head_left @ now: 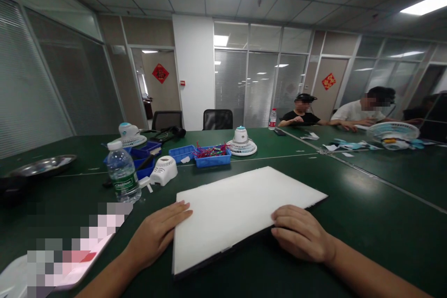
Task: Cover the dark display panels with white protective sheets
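A flat white rectangular panel (240,209) with a dark border or backing along its front edge lies at a slant before me, over the green table. At its left edge, my left hand (157,228) has its fingers laid over the white face, with the thumb down by the side. My right hand (300,233) grips the front right edge, fingers curled and the tips pressing on the panel. What is under the panel is hidden.
Left of the panel stand a water bottle (123,172) and a white plastic housing (164,170). Beyond are a blue tray (213,160) of coloured wires and a small white fan (240,142). A metal tray (45,166) lies far left. Two people (359,111) sit back right.
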`<state>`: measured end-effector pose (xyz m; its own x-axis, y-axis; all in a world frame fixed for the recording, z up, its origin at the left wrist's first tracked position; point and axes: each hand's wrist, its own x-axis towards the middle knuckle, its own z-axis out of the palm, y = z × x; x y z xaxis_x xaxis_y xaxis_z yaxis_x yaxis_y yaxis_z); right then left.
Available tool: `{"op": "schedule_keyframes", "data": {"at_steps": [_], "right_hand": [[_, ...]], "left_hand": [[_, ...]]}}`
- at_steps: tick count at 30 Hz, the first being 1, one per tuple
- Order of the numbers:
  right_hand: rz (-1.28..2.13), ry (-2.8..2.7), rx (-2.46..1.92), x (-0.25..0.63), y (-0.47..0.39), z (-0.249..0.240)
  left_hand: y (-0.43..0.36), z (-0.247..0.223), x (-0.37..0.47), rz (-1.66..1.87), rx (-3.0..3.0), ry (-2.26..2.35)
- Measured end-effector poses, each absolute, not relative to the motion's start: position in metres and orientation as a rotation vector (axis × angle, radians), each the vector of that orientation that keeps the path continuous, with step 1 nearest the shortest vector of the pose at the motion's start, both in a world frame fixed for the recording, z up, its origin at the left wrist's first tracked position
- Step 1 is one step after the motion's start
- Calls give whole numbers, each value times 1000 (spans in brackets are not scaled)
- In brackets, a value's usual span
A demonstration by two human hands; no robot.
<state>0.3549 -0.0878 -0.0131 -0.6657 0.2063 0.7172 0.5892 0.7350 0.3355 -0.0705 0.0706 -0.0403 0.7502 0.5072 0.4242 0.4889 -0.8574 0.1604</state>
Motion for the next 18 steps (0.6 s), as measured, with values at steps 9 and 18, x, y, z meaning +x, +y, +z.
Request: {"op": "schedule_keyframes", "data": {"at_steps": [9,18], "right_hand": [[-835,-2133,-855,362,-90,3],[-1016,-2003,-1460,389,-137,98]], "left_hand": [[64,-42,-69,844,2807,947],[70,-34,-68,859,2481,1394]]}}
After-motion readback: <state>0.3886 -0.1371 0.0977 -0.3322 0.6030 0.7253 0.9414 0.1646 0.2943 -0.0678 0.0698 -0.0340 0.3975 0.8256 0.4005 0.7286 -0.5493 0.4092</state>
